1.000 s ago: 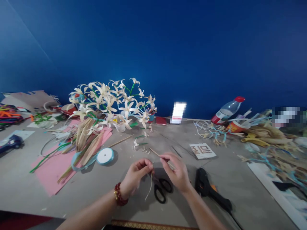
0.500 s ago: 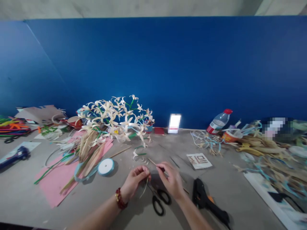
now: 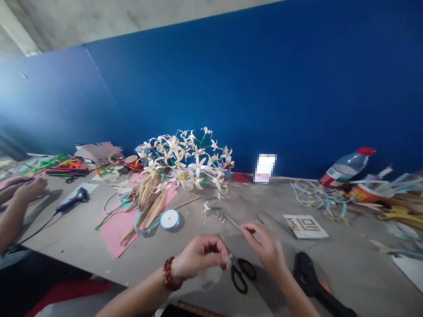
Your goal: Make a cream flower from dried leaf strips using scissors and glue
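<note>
My left hand (image 3: 202,257), with a red bead bracelet at the wrist, is closed in a pinch. A thin pale strand (image 3: 216,279), blurred, hangs from its fingertips. Between the thumb and fingers of my right hand (image 3: 264,246) is a thin wooden stick (image 3: 232,221), pointing up and left. Black-handled scissors (image 3: 243,273) lie on the table between my hands, their blades partly behind my left fingertips. Small white curled petals (image 3: 218,216) and a short green stem (image 3: 215,208) lie just beyond the stick's tip.
White flowers (image 3: 198,165) stand at the back. A ribbon spool (image 3: 169,219) and pink paper (image 3: 115,231) lie left. A black glue gun (image 3: 309,275), patterned card (image 3: 306,226) and tilted bottle (image 3: 346,167) are right. Another person's hand (image 3: 31,189) works at far left.
The view has turned left and tilted, bringing another person's hands into sight. My left hand has drawn nearer to me and away from the stick, which my right hand still holds.
</note>
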The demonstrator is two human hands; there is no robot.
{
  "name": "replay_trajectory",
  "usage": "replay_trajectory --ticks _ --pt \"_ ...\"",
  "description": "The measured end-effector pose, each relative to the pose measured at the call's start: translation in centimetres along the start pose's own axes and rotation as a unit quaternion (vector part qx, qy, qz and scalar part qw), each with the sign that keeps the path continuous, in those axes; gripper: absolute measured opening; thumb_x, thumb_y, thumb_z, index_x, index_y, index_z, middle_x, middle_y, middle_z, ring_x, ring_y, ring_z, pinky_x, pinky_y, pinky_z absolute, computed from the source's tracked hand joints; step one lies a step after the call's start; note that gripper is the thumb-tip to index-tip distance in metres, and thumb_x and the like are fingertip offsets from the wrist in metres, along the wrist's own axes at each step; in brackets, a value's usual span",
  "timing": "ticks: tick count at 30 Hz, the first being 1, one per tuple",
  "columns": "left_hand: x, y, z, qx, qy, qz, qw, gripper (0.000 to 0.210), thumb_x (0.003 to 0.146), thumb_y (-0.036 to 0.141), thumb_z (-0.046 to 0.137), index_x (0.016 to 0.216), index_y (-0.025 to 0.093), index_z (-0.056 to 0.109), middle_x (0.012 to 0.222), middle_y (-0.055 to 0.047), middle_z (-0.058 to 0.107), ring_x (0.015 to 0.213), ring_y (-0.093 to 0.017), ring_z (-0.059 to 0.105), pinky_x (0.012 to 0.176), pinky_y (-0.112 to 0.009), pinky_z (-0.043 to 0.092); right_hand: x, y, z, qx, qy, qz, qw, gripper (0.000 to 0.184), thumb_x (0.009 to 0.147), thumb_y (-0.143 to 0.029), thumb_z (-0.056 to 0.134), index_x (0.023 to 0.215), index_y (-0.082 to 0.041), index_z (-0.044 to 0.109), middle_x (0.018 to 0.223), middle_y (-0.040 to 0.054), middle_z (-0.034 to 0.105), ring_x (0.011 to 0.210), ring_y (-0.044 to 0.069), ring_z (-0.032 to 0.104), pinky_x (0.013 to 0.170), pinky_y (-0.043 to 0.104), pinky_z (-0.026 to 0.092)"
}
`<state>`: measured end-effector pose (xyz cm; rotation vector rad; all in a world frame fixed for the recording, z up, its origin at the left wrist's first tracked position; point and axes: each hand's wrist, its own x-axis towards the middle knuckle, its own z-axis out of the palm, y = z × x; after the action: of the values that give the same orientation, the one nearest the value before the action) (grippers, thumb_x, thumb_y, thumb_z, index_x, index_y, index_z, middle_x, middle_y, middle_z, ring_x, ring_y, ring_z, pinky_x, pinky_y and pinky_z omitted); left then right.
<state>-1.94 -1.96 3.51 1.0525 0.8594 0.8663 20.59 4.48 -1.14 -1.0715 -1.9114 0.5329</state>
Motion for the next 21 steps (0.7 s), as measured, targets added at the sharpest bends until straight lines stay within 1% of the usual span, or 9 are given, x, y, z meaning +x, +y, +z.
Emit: replay_trajectory --ticks 1,2,4,7,9,11,15,19,21 --pt "-0.7 0.0 -0.4 0.073 -0.009 0.011 0.997 0.022 0.077 0.035 0.078 0.074 0.014 0.070 0.072 -0.005 0.070 0.069 -0.016 0.063 0.072 -0.027 0.046 0.1 -0.4 -0.3 -0.005 -0.013 -0.003 1.000 0.025 0.098 -0.036 0.052 0.086 -0.021 0.068 0.083 0.0057 0.072 0.077 0.021 0.068 0.073 0.031 0.053" --pt "-1.3 -0.1 -0.8 0.131 0.003 0.026 0.991 0.020 0.079 0.033 0.077 0.073 0.015 0.071 0.074 -0.005 0.071 0.073 -0.017 0.063 0.074 -0.027 0.045 0.1 -0.7 -0.6 -0.013 -0.026 0.000 1.000 0.024 0.098 -0.035 0.052 0.087 -0.021 0.069 0.085 0.0059 0.073 0.080 0.021 0.069 0.074 0.031 0.053" --pt "-2.1 -0.8 -1.7 0.159 0.041 0.025 0.986 0.021 0.079 0.034 0.076 0.071 0.016 0.070 0.071 -0.004 0.070 0.072 -0.016 0.061 0.072 -0.026 0.044 0.2 -1.4 -1.0 -0.029 -0.054 0.011 0.998 0.023 0.098 -0.034 0.051 0.088 -0.022 0.068 0.088 0.0057 0.073 0.081 0.021 0.069 0.075 0.030 0.054" --pt "-2.4 -2.2 -3.3 0.028 0.118 0.006 0.993 0.027 0.077 0.039 0.078 0.072 0.015 0.067 0.064 -0.001 0.066 0.063 -0.013 0.057 0.066 -0.024 0.043 0.4 -2.1 -1.2 -0.041 -0.101 0.021 0.994 0.021 0.097 -0.032 0.052 0.088 -0.023 0.068 0.087 0.0046 0.073 0.079 0.020 0.069 0.071 0.029 0.054" --pt "-2.3 -2.8 -4.2 -0.064 0.169 0.018 0.983 0.029 0.076 0.039 0.080 0.073 0.015 0.065 0.065 -0.001 0.064 0.063 -0.012 0.056 0.067 -0.023 0.043 0.7 -2.3 -1.0 -0.055 -0.132 0.018 0.990 0.019 0.095 -0.031 0.053 0.088 -0.023 0.069 0.086 0.0040 0.073 0.078 0.020 0.070 0.069 0.028 0.054" --pt "-2.2 -3.1 -4.9 -0.112 0.202 0.033 0.972 0.030 0.074 0.039 0.082 0.074 0.015 0.064 0.066 0.000 0.063 0.065 -0.011 0.056 0.069 -0.022 0.043 1.2 -2.3 -0.6 -0.084 -0.157 0.018 0.984 0.018 0.094 -0.030 0.053 0.089 -0.024 0.069 0.089 0.0042 0.074 0.078 0.021 0.070 0.068 0.029 0.053" --pt "-1.7 -3.4 -5.0 -0.126 0.218 0.042 0.967 0.032 0.073 0.041 0.082 0.076 0.016 0.063 0.068 0.000 0.063 0.065 -0.011 0.056 0.069 -0.022 0.044 2.4 -2.3 0.6 -0.130 -0.191 0.018 0.973 0.019 0.092 -0.027 0.052 0.090 -0.023 0.070 0.094 0.0052 0.075 0.079 0.022 0.070 0.068 0.031 0.052" --pt "-1.4 -3.7 -4.4 -0.106 0.216 0.040 0.970 0.033 0.073 0.043 0.081 0.076 0.015 0.063 0.067 -0.001 0.063 0.063 -0.012 0.056 0.067 -0.023 0.044 3.3 -2.4 1.4 -0.137 -0.196 0.016 0.971 0.020 0.093 -0.026 0.050 0.091 -0.023 0.069 0.096 0.0052 0.074 0.085 0.022 0.071 0.072 0.030 0.052" --pt "-1.5 -3.9 -4.3 -0.078 0.218 0.041 0.972 0.034 0.074 0.045 0.080 0.076 0.015 0.063 0.067 -0.001 0.063 0.063 -0.012 0.056 0.067 -0.024 0.044 3.1 -2.5 1.5 -0.147 -0.194 0.022 0.970 0.020 0.093 -0.025 0.050 0.089 -0.022 0.069 0.092 0.0053 0.074 0.082 0.022 0.071 0.070 0.030 0.051"
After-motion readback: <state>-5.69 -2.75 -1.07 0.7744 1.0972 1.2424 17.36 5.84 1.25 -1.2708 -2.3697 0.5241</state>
